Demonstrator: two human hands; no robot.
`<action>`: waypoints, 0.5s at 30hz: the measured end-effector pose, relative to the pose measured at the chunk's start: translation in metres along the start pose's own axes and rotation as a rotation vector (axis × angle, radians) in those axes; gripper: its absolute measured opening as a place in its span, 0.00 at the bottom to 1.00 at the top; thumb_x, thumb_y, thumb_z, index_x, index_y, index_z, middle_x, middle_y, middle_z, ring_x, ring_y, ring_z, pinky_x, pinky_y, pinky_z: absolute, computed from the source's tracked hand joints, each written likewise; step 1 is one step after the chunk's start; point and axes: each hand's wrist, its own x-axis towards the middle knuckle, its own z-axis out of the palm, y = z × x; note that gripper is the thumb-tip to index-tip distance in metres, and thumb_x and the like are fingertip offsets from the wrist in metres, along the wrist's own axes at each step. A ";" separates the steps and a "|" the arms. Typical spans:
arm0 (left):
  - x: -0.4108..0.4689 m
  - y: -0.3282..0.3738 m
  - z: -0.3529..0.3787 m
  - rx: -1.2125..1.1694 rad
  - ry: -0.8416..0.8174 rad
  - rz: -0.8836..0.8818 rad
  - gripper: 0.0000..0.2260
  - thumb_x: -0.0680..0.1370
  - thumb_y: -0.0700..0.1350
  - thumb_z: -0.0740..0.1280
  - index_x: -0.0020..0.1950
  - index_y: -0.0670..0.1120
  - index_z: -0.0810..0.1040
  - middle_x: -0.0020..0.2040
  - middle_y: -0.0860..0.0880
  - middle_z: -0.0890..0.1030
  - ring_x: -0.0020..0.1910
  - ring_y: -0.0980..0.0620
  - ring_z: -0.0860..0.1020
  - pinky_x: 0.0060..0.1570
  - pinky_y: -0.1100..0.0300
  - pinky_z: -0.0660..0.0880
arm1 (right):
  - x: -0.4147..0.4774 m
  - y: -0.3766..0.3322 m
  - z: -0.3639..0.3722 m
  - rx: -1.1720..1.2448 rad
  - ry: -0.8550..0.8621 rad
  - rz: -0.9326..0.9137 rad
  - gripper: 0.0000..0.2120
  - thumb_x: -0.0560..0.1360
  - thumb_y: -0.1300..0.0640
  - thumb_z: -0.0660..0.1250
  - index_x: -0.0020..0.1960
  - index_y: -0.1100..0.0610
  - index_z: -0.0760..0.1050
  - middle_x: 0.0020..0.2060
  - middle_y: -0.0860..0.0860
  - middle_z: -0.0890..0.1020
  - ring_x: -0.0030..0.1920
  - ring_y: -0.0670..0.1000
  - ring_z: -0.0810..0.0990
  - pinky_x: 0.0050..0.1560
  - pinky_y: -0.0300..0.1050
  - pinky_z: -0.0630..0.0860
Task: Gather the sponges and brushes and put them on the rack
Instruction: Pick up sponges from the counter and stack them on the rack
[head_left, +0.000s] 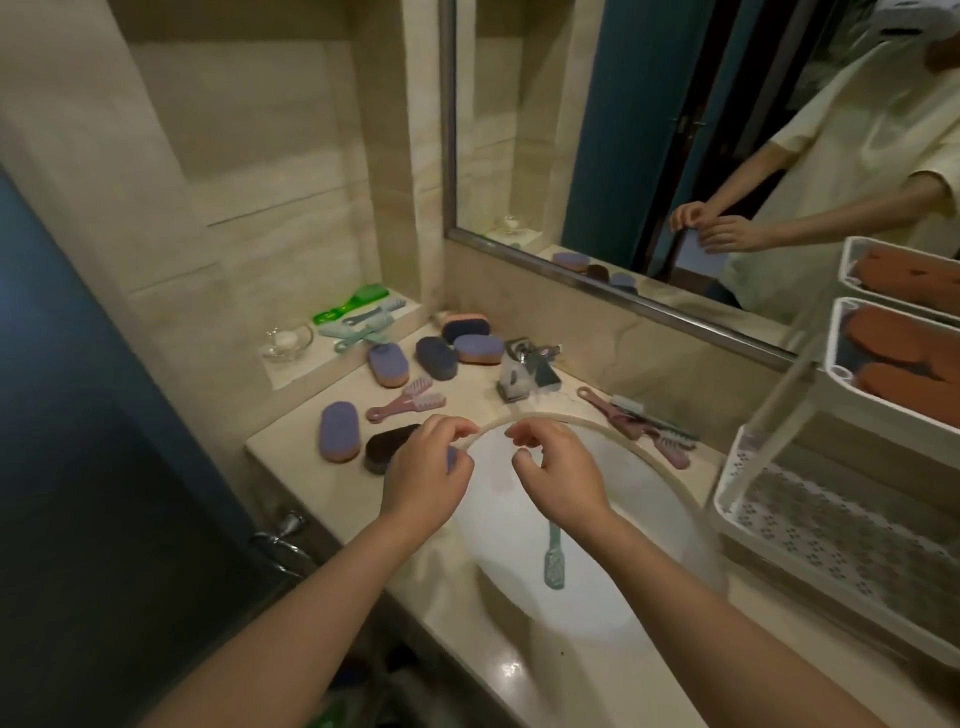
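Over the sink (498, 545), my left hand (426, 475) curls its fingers round a purple sponge (451, 460), most of it hidden in the palm. My right hand (558, 470) hangs just beside it, apart from it. Its fingers are curled, with thumb and forefinger close together, and I cannot tell whether they pinch anything. A teal brush (553, 564) lies in the basin below my right wrist.

To the right, the white rack (831, 519) stands on the counter (467, 400) with its perforated bottom shelf bare. The two tiers above it hold orange sponges (893, 332).

Left of my hands, a dark brush (389, 444) and a counter sponge (339, 431) lie side by side near the counter's front edge. Behind them are two pink brushes (410, 400), then four more sponges in a loose group (436, 358) beside the tap (524, 369). Right of the tap, a bundle of brushes (644, 426) lies along the sink's rim.

On the ledge (332, 364) in the far corner are a green brush (353, 306), several pale brushes (363, 327) and a glass dish (287, 340). The mirror (571, 130) reflects both hands held close together.
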 end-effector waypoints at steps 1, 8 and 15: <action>0.003 -0.011 -0.005 -0.004 -0.013 -0.001 0.11 0.76 0.44 0.62 0.57 0.56 0.76 0.56 0.60 0.76 0.53 0.61 0.75 0.45 0.63 0.73 | 0.006 -0.003 0.010 -0.005 -0.026 0.004 0.13 0.73 0.55 0.62 0.55 0.46 0.77 0.47 0.37 0.76 0.52 0.40 0.74 0.45 0.37 0.72; 0.036 -0.087 -0.024 0.077 -0.119 -0.084 0.14 0.77 0.40 0.62 0.61 0.51 0.75 0.61 0.54 0.75 0.57 0.53 0.76 0.52 0.52 0.77 | 0.045 -0.011 0.081 -0.079 -0.217 0.118 0.19 0.74 0.52 0.63 0.65 0.49 0.73 0.59 0.47 0.77 0.58 0.48 0.75 0.52 0.43 0.75; 0.072 -0.148 -0.018 0.167 -0.328 -0.062 0.19 0.77 0.39 0.65 0.67 0.50 0.72 0.66 0.51 0.72 0.63 0.50 0.73 0.57 0.53 0.75 | 0.069 -0.001 0.138 -0.110 -0.324 0.292 0.24 0.72 0.53 0.67 0.67 0.53 0.70 0.63 0.53 0.74 0.60 0.54 0.75 0.53 0.46 0.75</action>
